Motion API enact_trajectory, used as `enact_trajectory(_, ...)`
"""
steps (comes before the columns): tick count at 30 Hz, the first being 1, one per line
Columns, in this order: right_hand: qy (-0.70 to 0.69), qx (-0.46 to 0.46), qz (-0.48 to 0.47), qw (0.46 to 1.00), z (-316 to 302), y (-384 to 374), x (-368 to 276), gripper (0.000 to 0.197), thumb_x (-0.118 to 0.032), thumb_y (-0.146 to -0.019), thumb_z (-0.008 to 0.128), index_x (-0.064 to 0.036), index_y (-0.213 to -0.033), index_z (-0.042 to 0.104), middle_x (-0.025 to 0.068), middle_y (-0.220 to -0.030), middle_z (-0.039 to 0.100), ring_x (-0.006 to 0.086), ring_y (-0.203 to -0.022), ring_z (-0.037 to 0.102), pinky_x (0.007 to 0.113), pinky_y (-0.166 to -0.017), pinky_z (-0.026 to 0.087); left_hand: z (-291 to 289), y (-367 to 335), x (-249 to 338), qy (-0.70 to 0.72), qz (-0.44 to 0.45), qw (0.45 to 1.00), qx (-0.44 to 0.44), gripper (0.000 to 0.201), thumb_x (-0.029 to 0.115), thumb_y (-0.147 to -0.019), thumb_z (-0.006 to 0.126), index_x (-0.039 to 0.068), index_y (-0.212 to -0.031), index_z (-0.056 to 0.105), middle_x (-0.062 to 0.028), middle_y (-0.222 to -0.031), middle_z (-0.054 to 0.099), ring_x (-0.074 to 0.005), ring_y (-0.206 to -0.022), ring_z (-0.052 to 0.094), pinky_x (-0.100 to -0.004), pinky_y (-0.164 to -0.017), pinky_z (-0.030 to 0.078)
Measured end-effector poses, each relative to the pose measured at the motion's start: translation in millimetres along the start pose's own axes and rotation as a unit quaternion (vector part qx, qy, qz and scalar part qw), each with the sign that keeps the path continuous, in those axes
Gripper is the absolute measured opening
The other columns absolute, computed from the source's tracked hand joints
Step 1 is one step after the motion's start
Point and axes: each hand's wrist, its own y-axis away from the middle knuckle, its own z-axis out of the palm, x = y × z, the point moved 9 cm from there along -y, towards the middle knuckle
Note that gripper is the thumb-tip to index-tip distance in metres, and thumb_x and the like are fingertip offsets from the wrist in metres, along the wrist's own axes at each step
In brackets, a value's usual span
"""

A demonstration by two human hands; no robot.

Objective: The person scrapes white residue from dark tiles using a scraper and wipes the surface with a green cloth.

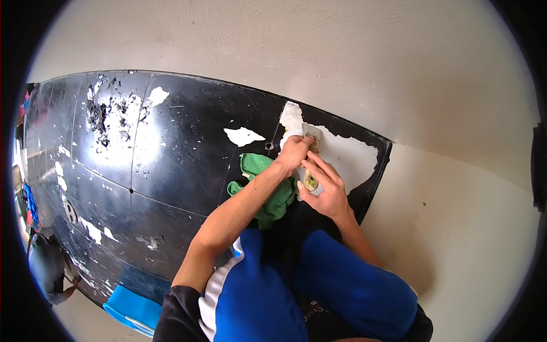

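A scraper (312, 134) with a flat metal blade and a yellowish, worn handle lies low over the black sheet-like surface (188, 131). My left hand (295, 150) is closed at the blade's near end, fingers pressing down on it. Round the handle's near end, my right hand (327, 188) curves with its thumb and fingers, the handle's butt showing between them. Under and around the blade, the black coating has come away and a pale bare patch (353, 157) shows. Beside my left forearm is a crumpled green cloth (276, 196).
White bare spots (244, 136) and dark loose flakes (108, 117) mark the black surface. A blue plastic object (134, 308) stands at the lower left. Another person (48, 265) is at the far left edge. Pale plaster-like surface (467, 188) borders the black one.
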Motion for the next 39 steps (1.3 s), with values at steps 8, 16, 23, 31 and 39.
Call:
enact_trajectory(8, 0.007, 0.011, -0.008, 1.0, 2.2, 0.9, -1.5, 0.048, -0.011, -0.076, 0.078, 0.0013, -0.122, 0.069, 0.0206, -0.133, 0.064, 0.0352, -0.113, 0.067, 0.041, -0.096, 0.054, 1.2, 1.9, 0.5, 0.007, -0.007, 0.999, -0.031, 0.035, 0.025, -0.102, 0.055, -0.008, -0.108, 0.065, -0.0151, -0.096, 0.071, -0.019, -0.079, 0.067, -0.0334, -0.072, 0.056)
enact_trajectory(16, 0.013, 0.025, -0.027, 0.999, 0.3, -0.7, -1.0, 0.047, -0.014, -0.076, 0.08, 0.0041, -0.117, 0.069, 0.0233, -0.131, 0.064, 0.0342, -0.098, 0.068, 0.041, -0.087, 0.056, 1.9, 6.7, 1.0, -0.012, -0.019, 0.999, -0.032, 0.034, 0.024, -0.102, 0.054, -0.008, -0.108, 0.065, -0.0138, -0.095, 0.071, -0.0192, -0.079, 0.067, -0.0331, -0.069, 0.056)
enact_trajectory(23, -0.013, 0.035, -0.009, 0.999, -3.6, -12.4, 0.9, 0.046, -0.014, -0.075, 0.081, 0.0037, -0.116, 0.071, 0.0226, -0.13, 0.065, 0.0329, -0.101, 0.068, 0.041, -0.09, 0.055, -1.8, 1.4, 13.9, -0.045, -0.005, 0.998, -0.051, 0.035, 0.025, -0.102, 0.053, -0.007, -0.102, 0.068, -0.0117, -0.088, 0.071, -0.0161, -0.068, 0.063, -0.0309, -0.063, 0.053)
enact_trajectory(31, -0.001, 0.038, -0.024, 0.999, -0.2, -10.0, 0.0, 0.045, -0.014, -0.075, 0.079, 0.0047, -0.115, 0.07, 0.0233, -0.129, 0.065, 0.0341, -0.097, 0.069, 0.041, -0.087, 0.056, -2.1, 2.7, 17.2, -0.062, -0.009, 0.996, -0.061, 0.037, 0.024, -0.103, 0.051, -0.007, -0.098, 0.07, -0.0114, -0.085, 0.07, -0.0173, -0.075, 0.065, -0.0307, -0.068, 0.053)
enact_trajectory(39, 0.011, 0.029, -0.029, 0.999, -1.4, -2.2, 0.6, 0.044, -0.009, -0.072, 0.078, 0.0027, -0.114, 0.071, 0.0219, -0.128, 0.066, 0.0343, -0.099, 0.069, 0.041, -0.089, 0.055, 0.2, 1.8, 10.0, -0.036, 0.009, 0.998, -0.041, 0.036, 0.023, -0.103, 0.052, -0.009, -0.105, 0.067, -0.0134, -0.094, 0.071, -0.0179, -0.075, 0.066, -0.0317, -0.067, 0.054)
